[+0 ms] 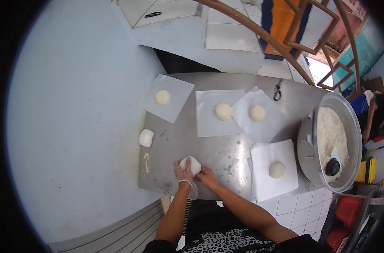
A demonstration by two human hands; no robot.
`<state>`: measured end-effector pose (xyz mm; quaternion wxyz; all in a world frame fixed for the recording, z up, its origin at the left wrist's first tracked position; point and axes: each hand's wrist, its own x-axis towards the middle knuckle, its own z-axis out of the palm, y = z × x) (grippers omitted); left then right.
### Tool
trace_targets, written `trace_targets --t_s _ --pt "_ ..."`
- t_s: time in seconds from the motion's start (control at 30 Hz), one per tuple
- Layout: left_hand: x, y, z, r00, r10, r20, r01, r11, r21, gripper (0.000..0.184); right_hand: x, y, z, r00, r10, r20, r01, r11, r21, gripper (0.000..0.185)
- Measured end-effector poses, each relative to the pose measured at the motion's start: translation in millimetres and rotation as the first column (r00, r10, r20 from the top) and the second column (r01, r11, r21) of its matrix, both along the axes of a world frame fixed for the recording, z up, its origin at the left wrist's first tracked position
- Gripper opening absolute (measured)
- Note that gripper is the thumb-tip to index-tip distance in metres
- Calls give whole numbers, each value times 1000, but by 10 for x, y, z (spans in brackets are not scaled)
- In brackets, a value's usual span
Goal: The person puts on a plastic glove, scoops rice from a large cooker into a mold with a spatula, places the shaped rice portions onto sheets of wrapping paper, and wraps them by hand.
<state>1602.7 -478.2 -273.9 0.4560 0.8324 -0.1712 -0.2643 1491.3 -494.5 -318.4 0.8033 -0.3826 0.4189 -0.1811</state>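
Note:
My left hand, in a clear plastic glove, is closed round a smooth white rounded object over the front of the metal table. Whether that object is a small bowl or a lump, I cannot tell. Close against its lower right side, my right hand is bare with its fingers bent together; what they pinch is hidden. A similar white lump lies at the table's left edge. Round rice mounds sit on white paper sheets: one mound far left, two mid-table, and one on a paper stack at right.
A big metal pot of white rice stands at the right, with a black-handled scoop in it. Black scissors lie near the back edge. A brown metal railing rises behind, and a wall borders the left.

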Motion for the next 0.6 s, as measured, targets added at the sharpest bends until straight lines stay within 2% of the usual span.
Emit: trace_targets --t_s 0.03,0.1,0.17,0.23,0.27,0.3,0.37,0.4,0.47,0.5,0.53,0.57,0.6 --pt "236 46 -68 996 -10 85 9 1000 10 62 91 -110 150 981 121 -155 -143 980 -137 29" --pt "771 95 -55 970 -89 226 69 993 93 65 120 -455 632 836 260 -484 -451 828 -334 26" --pt "1260 156 112 923 -238 304 164 955 248 65 220 -675 424 877 35 -479 -313 798 -515 24" --pt "1641 91 458 924 -285 254 175 908 381 69 266 -934 341 878 -150 -454 -185 769 -611 23" --pt "1793 62 590 923 -310 229 184 877 443 71 282 -1048 387 822 -204 -532 -213 756 -619 24" --pt "1846 65 638 889 -344 302 152 844 515 72 289 -1141 473 756 -258 -602 -241 744 -623 25" --pt "1820 74 649 801 -424 423 64 763 644 74 313 -1257 545 633 -459 -623 -361 538 -762 30" --pt "1818 137 558 743 -481 466 100 768 633 73 361 -1318 699 593 -392 -704 -417 598 -684 42" --pt "1828 310 263 603 -579 549 180 769 614 73 491 -1303 622 578 -454 -679 -473 492 -731 49" --pt "1889 317 170 586 -551 594 134 789 600 70 543 -1311 590 568 -491 -661 -496 437 -751 53" --pt "1944 332 82 569 -523 635 90 807 584 68 581 -1307 558 547 -437 -714 -546 460 -700 64" --pt "1992 347 -7 551 -492 674 46 824 565 66 616 -1293 525 527 -458 -716 -551 457 -698 65" --pt "2048 327 -36 562 -489 667 79 834 545 67 657 -1276 485 508 -479 -716 -556 452 -698 66"
